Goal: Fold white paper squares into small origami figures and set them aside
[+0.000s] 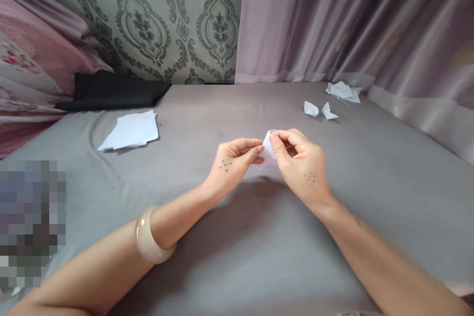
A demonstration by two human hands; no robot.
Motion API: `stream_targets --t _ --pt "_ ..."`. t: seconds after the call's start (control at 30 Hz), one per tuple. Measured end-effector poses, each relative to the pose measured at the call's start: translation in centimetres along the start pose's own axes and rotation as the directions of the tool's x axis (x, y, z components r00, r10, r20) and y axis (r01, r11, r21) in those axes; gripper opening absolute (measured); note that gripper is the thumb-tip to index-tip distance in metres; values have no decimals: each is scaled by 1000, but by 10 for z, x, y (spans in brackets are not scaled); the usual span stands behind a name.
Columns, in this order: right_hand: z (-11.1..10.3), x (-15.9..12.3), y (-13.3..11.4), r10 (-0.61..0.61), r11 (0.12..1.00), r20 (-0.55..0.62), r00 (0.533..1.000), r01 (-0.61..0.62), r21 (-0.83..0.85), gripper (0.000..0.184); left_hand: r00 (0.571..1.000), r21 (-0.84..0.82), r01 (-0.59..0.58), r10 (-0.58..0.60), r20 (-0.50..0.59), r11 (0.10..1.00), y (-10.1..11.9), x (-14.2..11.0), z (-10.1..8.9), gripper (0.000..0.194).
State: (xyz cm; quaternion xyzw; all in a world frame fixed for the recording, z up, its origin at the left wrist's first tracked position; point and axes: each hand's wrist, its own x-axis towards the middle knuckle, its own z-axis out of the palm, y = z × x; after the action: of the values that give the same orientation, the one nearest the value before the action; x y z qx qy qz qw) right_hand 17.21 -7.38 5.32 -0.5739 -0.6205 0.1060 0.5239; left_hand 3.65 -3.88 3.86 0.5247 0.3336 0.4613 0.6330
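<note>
A small folded piece of white paper (pixel 269 152) is held up between both hands, above the grey sheet. My left hand (pixel 235 160) pinches its left edge between thumb and fingers. My right hand (pixel 301 163) grips its upper right side, with the thumb pressed on the near face. The fingers of the right hand partly hide the paper. A pale glossy bangle (pixel 150 237) sits on my left forearm.
White paper sheets (pixel 133 130) lie stacked at the left. Two folded paper pieces (pixel 311 108) stand at the back right, before a pile of white papers (pixel 344 91). Black cloth (pixel 114 91) lies back left on the grey sheet (pixel 207 108). Curtains (pixel 296 19) hang behind.
</note>
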Motion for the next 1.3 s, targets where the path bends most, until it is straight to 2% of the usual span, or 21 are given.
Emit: stream_targets --t 0.2,0.4,0.63,0.8,0.93,1.17,1.3 --pt "-2 2 3 34 998 71 997 -38 54 22 1000 26 22 -23 15 999 4 0 1 18" --pt "0 0 5 -18 997 51 999 13 80 16 1000 40 22 -23 15 999 2 1 -1 20" --pt "-3 1 8 -25 1000 64 998 26 -6 16 997 54 -35 31 71 998 1 0 0 22" --pt "-2 -2 5 -30 997 116 993 37 -66 15 995 152 -96 95 12 984 8 0 2 17" --pt "-1 -4 2 -19 995 127 992 31 -92 17 996 119 -83 86 -20 989 13 0 4 13" --pt "0 -5 -1 78 997 159 984 -75 -25 21 996 -73 6 -13 -88 997 11 2 3 9" --pt "-2 -4 1 221 971 270 937 -237 26 23 990 -132 37 -54 -127 991 10 5 -1 10"
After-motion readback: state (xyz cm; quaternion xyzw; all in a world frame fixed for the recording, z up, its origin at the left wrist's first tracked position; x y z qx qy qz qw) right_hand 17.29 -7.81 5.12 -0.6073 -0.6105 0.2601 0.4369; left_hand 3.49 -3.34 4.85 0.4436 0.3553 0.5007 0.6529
